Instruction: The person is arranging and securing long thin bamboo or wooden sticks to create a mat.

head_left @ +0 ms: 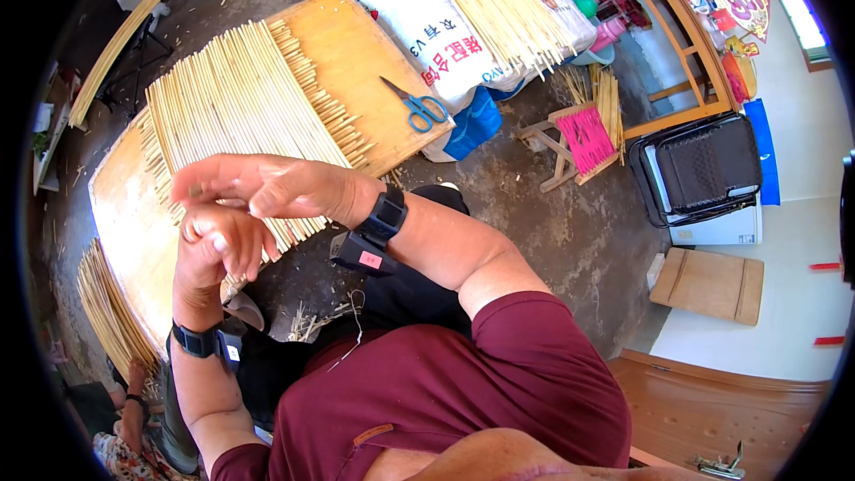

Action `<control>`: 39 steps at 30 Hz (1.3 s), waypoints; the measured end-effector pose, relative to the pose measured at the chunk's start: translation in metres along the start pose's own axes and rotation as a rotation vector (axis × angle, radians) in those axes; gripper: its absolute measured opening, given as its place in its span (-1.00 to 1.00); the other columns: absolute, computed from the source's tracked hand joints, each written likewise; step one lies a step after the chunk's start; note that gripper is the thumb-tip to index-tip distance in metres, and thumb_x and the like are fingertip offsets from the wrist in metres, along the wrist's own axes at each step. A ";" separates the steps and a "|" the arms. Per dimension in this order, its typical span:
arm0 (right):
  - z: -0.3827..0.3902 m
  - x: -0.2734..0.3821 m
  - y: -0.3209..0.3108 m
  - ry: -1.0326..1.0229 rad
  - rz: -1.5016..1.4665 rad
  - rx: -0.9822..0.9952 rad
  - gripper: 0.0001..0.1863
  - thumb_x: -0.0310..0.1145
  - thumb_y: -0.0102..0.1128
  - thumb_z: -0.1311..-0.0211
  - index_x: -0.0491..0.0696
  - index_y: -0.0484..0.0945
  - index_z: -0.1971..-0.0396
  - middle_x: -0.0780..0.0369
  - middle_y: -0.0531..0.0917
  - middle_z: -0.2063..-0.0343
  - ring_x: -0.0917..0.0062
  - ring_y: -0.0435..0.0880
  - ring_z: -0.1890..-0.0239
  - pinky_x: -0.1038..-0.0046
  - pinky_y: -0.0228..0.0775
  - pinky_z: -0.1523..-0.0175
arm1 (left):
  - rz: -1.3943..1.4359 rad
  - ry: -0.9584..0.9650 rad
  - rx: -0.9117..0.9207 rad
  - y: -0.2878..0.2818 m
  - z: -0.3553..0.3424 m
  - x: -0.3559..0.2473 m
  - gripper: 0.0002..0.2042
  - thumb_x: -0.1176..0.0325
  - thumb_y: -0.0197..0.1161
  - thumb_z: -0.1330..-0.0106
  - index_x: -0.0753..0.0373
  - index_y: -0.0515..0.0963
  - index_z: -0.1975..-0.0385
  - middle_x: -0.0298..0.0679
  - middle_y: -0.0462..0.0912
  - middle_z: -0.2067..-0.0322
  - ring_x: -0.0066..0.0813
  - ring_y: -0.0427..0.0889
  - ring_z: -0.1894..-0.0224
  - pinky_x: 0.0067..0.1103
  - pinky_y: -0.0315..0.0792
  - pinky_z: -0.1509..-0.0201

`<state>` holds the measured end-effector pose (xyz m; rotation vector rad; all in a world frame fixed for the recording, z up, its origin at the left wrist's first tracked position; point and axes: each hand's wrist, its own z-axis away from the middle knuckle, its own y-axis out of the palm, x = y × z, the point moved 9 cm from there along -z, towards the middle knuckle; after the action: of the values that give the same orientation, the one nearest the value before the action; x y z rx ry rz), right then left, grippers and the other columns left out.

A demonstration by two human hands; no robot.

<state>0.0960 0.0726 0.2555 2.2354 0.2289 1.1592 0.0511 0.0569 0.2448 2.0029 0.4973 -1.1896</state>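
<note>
My left hand [218, 245] is raised over the near edge of a woven mat of straw-coloured stalks [240, 98], its fingers curled in. Just above it, my right hand [276, 187] crosses over with its fingers bent and pressed together. A small greenish bit shows at its fingertips, too small to name. The two hands nearly touch or overlap; I cannot tell which. Beneath them the mat lies on a wooden board [325, 31]. A pair of blue-handled scissors [417, 109] rests on the board, right of the mat. A pale thread [359, 321] hangs in front of my maroon shirt.
A white sack [419, 22] bears another bundle of stalks [499, 9]. More stalks [111, 303] lie at the left, beside another person's hand [136, 374]. A small stool with a pink seat [586, 138] and a folded black chair [699, 169] stand right.
</note>
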 end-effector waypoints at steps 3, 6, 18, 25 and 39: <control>0.007 0.001 -0.029 -0.002 0.281 -0.260 -0.05 0.06 0.35 -0.16 -0.20 0.13 -0.38 0.07 0.34 -0.28 0.32 0.28 -0.36 0.28 0.11 -0.42 | -0.180 -0.049 -0.316 -0.063 0.008 0.011 -0.69 0.15 0.16 -0.43 0.23 0.49 0.50 -0.26 0.56 0.54 -0.46 0.58 0.45 -0.44 0.53 0.17; 0.011 0.013 -0.048 -0.020 0.732 -0.535 -0.05 0.15 0.40 -0.07 -0.22 0.28 -0.28 0.02 0.39 -0.25 0.29 0.35 -0.31 0.29 0.32 -0.26 | -0.570 -0.008 -0.630 -0.106 0.013 0.005 -0.74 0.25 0.24 -0.37 0.26 0.49 0.09 -0.17 0.59 0.20 -0.40 0.58 0.13 -0.43 0.49 0.00; 0.012 -0.028 -0.025 0.262 1.361 -0.179 -0.55 -0.01 0.30 -0.19 -0.19 0.67 0.34 0.08 0.69 0.38 0.25 0.68 0.24 0.35 0.50 0.11 | -0.697 -0.541 -0.200 -0.072 0.022 0.047 -0.39 0.47 0.51 0.05 0.32 0.50 -0.10 -0.24 0.66 0.09 -0.41 0.63 0.06 -0.53 0.51 -0.02; 0.012 -0.039 -0.027 0.357 0.886 -0.152 -0.71 -0.24 0.22 -0.31 -0.21 0.61 0.32 0.20 0.64 0.46 0.53 0.61 0.36 0.47 0.46 0.22 | -0.374 -0.417 -0.229 -0.032 -0.004 0.027 -0.34 0.52 0.48 0.10 0.27 0.51 -0.15 -0.20 0.60 -0.05 -0.45 0.59 -0.06 -0.60 0.50 -0.07; 0.011 -0.036 0.000 0.327 0.579 -0.007 -0.82 -0.41 0.08 -0.31 -0.19 0.61 0.25 0.28 0.69 0.43 0.70 0.54 0.50 0.62 0.42 0.39 | -0.100 -0.069 0.006 -0.007 -0.001 0.015 -0.21 0.70 0.27 0.05 0.35 0.25 -0.34 0.21 0.16 -0.37 0.00 0.42 -0.29 -0.59 0.66 0.11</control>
<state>0.0832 0.0529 0.2261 2.1551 -0.3192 1.8225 0.0546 0.0616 0.2296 1.9546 0.5647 -1.3176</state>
